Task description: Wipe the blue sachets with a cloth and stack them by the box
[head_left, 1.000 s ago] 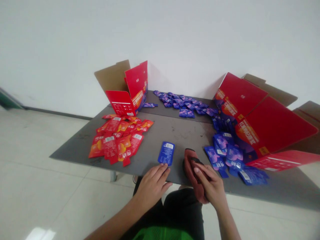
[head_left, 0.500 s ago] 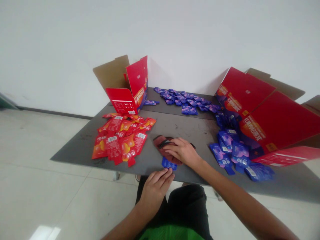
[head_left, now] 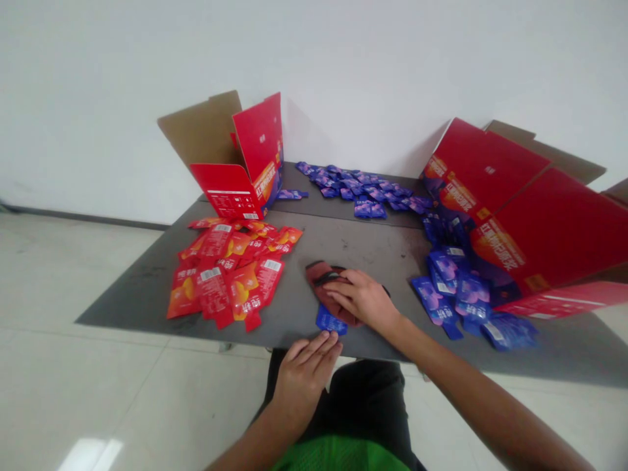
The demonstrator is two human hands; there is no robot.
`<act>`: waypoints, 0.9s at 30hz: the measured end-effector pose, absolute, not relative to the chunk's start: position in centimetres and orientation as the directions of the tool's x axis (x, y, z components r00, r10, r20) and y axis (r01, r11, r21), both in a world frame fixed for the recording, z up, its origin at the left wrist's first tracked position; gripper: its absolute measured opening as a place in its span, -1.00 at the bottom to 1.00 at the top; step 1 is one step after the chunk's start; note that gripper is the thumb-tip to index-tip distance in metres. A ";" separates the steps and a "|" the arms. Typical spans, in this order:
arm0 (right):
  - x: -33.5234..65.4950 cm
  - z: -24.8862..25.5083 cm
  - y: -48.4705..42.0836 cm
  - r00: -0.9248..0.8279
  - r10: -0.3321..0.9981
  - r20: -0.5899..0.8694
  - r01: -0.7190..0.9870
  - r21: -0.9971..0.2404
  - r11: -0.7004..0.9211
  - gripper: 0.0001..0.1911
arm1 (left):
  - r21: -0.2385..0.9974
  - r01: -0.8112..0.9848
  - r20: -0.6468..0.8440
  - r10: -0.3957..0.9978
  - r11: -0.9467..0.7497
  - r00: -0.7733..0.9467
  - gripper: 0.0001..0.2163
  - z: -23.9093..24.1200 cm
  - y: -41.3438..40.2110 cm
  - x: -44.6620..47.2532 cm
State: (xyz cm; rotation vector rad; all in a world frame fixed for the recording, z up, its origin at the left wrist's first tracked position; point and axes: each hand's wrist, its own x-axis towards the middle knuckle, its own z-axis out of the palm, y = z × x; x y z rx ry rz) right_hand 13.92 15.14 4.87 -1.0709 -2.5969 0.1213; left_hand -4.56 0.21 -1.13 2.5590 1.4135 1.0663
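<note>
My right hand (head_left: 366, 299) is closed on a folded reddish-brown cloth (head_left: 320, 269) with dark edging, pressed on the table. From under the cloth sticks the near part of a blue sachet (head_left: 330, 321), close to the front edge; the rest of it is hidden. My left hand (head_left: 304, 369) lies palm down at that edge, fingers stretched out, the tips touching the sachet's near end. A pile of red and orange sachets (head_left: 230, 268) spreads to the left. Several blue-purple sachets (head_left: 449, 284) are heaped on the right.
An open red carton (head_left: 223, 186) stands at the back left. A larger red carton (head_left: 520, 216) rests tilted on the right, flaps open. More purple sachets (head_left: 363, 186) lie in a band along the back of the grey table (head_left: 338, 239), near the white wall (head_left: 343, 78).
The view has shifted slightly, so the left carton and red sachets appear farther left. Both hands, the cloth and the blue sachet stay almost in place.
</note>
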 end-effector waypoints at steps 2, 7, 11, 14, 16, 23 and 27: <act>14.3 5.8 17.7 -0.591 0.763 0.261 0.756 -0.151 0.637 -0.72 | 0.338 0.733 0.557 0.753 -0.590 0.349 -0.64 -1.0 0.2 -4.6; 13.5 7.4 14.5 -0.589 0.740 0.325 0.718 -0.210 0.663 -0.68 | 0.351 0.736 0.563 0.759 -0.579 0.329 -0.65 -1.2 0.2 -4.5; 12.8 5.5 11.8 -0.719 0.651 0.244 0.587 -0.287 0.757 -0.75 | 0.365 0.738 0.559 0.767 -0.568 0.314 -0.67 -1.3 0.2 -4.4; 13.4 4.9 15.7 -0.625 0.740 0.249 0.703 -0.231 0.672 -0.73 | 0.359 0.740 0.534 0.775 -0.569 0.337 -0.66 -1.0 0.2 -4.5; 13.8 5.7 18.2 -0.550 0.791 0.267 0.778 -0.180 0.602 -0.73 | 0.356 0.737 0.546 0.768 -0.574 0.334 -0.66 -0.9 0.3 -4.5; 13.5 5.8 11.8 -0.667 0.688 0.286 0.636 -0.262 0.726 -0.73 | 0.367 0.736 0.552 0.770 -0.568 0.319 -0.68 -1.4 0.3 -4.5; 13.8 4.3 14.3 -0.612 0.752 0.244 0.703 -0.267 0.659 -0.74 | 0.359 0.735 0.532 0.773 -0.575 0.345 -0.68 -1.1 0.3 -4.6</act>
